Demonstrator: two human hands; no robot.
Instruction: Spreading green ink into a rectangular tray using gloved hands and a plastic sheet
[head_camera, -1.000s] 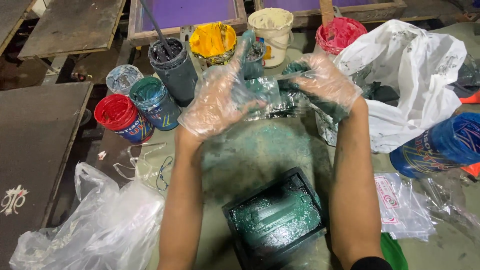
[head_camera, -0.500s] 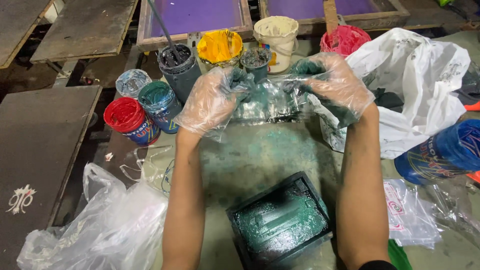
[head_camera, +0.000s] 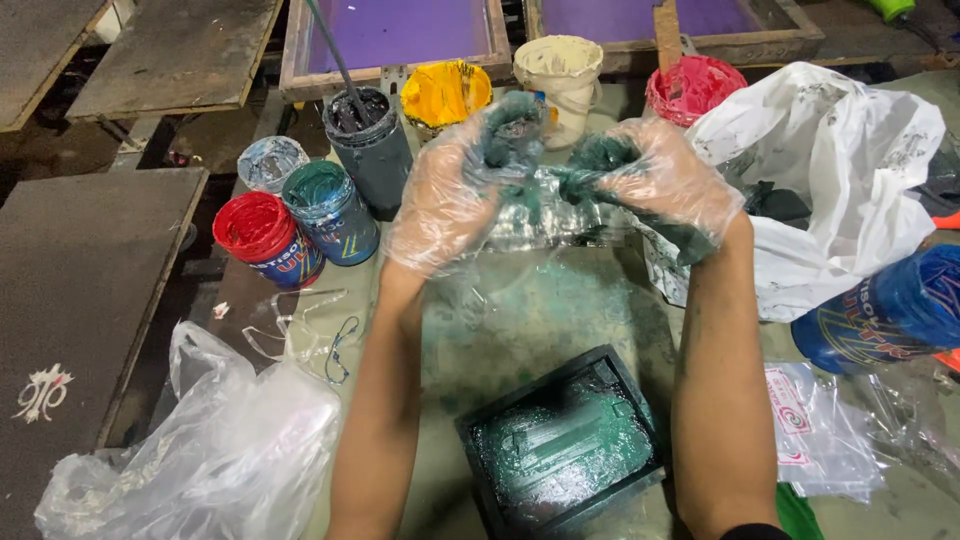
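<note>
Two hands in thin clear disposable gloves, both smeared with green ink, work above the middle of the worktop (head_camera: 560, 300). Left hand (head_camera: 450, 195) and right hand (head_camera: 660, 185) each grip one end of a crumpled clear plastic sheet (head_camera: 545, 210), fingers curled and pinching it, the sheet stretched between them and clear of the surface. Below, near the front edge, a black rectangular tray (head_camera: 560, 450) lies tilted, coated in green ink; worktop around it is green-stained too. Along the back edge: dark grey tub (head_camera: 370, 150) with a stick standing in it, yellow tub (head_camera: 445, 95), cream bucket (head_camera: 560, 70), pink tub (head_camera: 690, 90). Toward the left edge: red ink pot (head_camera: 265, 240), green ink pot (head_camera: 330, 210), pale blue pot (head_camera: 270, 162), close together. White plastic bag (head_camera: 830, 170) sits at the right edge, blue container (head_camera: 890, 310) on its side just in front of it. Clear bag (head_camera: 220, 450) crumpled at the front left corner.
</note>
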